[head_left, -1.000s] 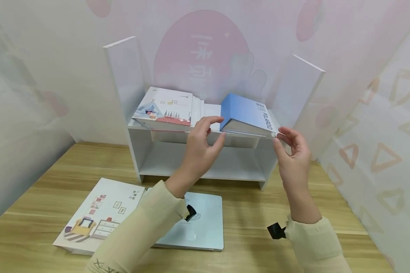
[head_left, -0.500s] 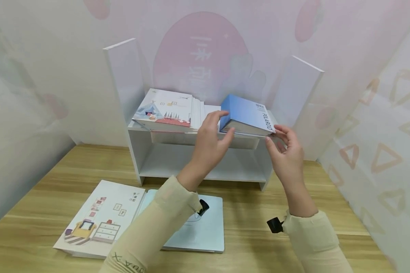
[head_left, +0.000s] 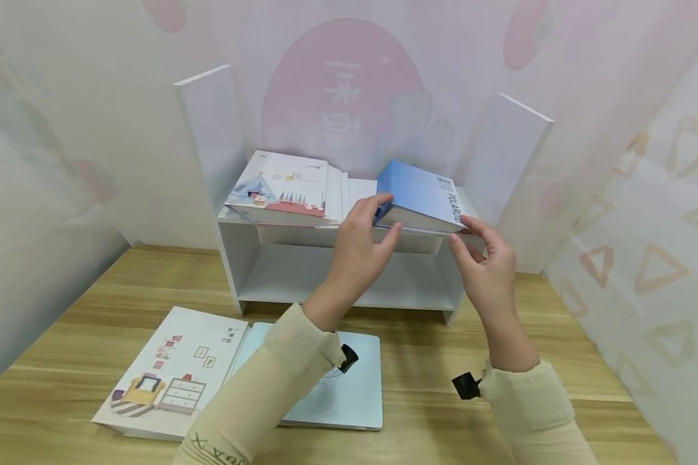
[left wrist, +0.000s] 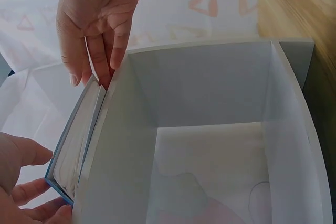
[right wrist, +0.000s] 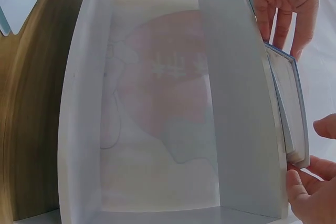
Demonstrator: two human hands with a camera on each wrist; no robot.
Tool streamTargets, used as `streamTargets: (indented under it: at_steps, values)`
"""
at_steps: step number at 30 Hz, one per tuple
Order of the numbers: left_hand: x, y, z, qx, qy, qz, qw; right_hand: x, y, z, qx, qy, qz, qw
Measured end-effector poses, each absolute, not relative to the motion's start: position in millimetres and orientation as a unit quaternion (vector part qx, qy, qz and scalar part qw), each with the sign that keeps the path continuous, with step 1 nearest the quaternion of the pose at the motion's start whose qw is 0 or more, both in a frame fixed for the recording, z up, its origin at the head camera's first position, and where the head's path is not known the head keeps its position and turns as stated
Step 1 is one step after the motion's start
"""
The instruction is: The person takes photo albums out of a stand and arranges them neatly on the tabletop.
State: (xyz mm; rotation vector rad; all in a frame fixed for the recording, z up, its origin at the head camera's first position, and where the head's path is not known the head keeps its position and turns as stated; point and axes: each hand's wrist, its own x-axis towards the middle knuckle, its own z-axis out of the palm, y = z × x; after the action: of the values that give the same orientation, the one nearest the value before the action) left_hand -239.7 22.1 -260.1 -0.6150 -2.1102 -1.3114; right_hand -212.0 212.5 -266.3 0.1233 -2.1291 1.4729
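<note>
A thick blue photo album (head_left: 419,194) marked POLAROID lies on the white shelf's top board, its page edges facing front. My left hand (head_left: 357,242) is at its spine end, index fingertip at the spine and thumb held apart. In the left wrist view, the fingers of that hand (left wrist: 26,182) touch the spine corner. My right hand (head_left: 488,265) is at the opposite end, index finger over the cover's corner and thumb just below the board's edge. In the right wrist view, the right hand's fingertips (right wrist: 310,174) meet the album's (right wrist: 291,103) end.
The white shelf (head_left: 302,274) stands on a wooden table with upright side panels (head_left: 512,155). White picture-cover albums (head_left: 287,184) lie on its left half. Nearer me are a white album (head_left: 169,381) and a pale blue one (head_left: 349,387), partly behind my left sleeve.
My left hand has moved right to the blue album's spine. My right hand has shifted left onto its front right corner. The album has barely moved.
</note>
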Motion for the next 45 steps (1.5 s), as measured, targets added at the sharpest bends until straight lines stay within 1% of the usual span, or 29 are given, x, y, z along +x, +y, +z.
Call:
streamTargets:
  at_steps: [14, 17, 28, 35, 39, 45]
  values:
    - [-223, 19, -266, -0.242, -0.763, -0.535, 0.271, -203, 210, -271, 0.047, -0.752, 0.575, 0.320]
    - [-219, 18, -267, -0.244, -0.758, -0.541, 0.269, -203, 209, -271, 0.047, -0.736, 0.594, 0.321]
    - [-209, 20, -267, -0.239, -0.737, -0.579, 0.253, -202, 207, -266, 0.026, -0.657, 0.696, 0.287]
    - [-209, 24, -266, -0.206, -0.735, -0.591, 0.260, -203, 208, -263, 0.008, -0.630, 0.730, 0.266]
    - [-212, 25, -267, -0.183, -0.739, -0.594, 0.261, -203, 209, -265, 0.013, -0.629, 0.737, 0.245]
    - [-214, 24, -268, -0.164, -0.742, -0.606, 0.236, -200, 211, -268, 0.045, -0.628, 0.749, 0.207]
